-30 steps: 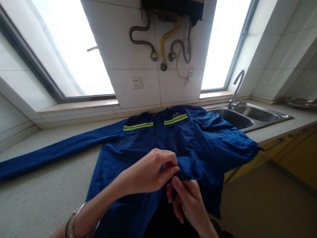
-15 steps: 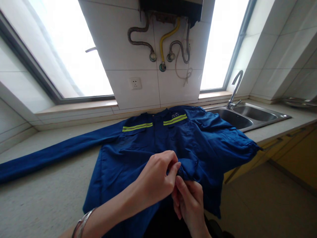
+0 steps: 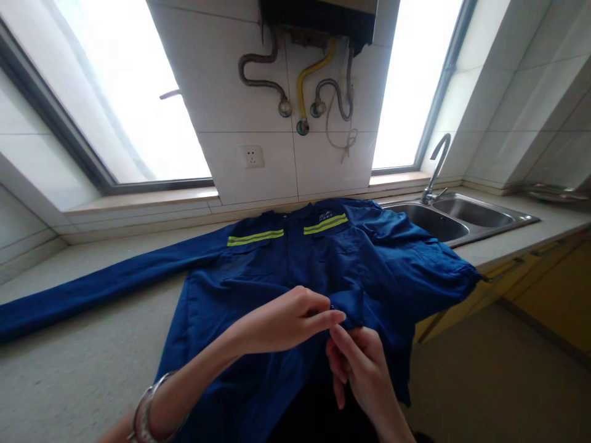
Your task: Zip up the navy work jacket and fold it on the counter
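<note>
Both hands (image 3: 337, 335) pinch the blue jacket's (image 3: 258, 271) front edge on the counter (image 3: 83, 369).

A blue work jacket (image 3: 286, 271) with yellow reflective stripes lies spread face up on the counter (image 3: 69, 363), its hem hanging over the near edge and one sleeve stretched toward the left end. The left hand (image 3: 286, 323) and right hand (image 3: 362, 366) meet at the jacket's front opening, fingers (image 3: 335, 317) pinching the fabric. A sink (image 3: 462, 218) sits at the counter's far right.

Matt blue cloth jacket (image 3: 277, 264)
</note>
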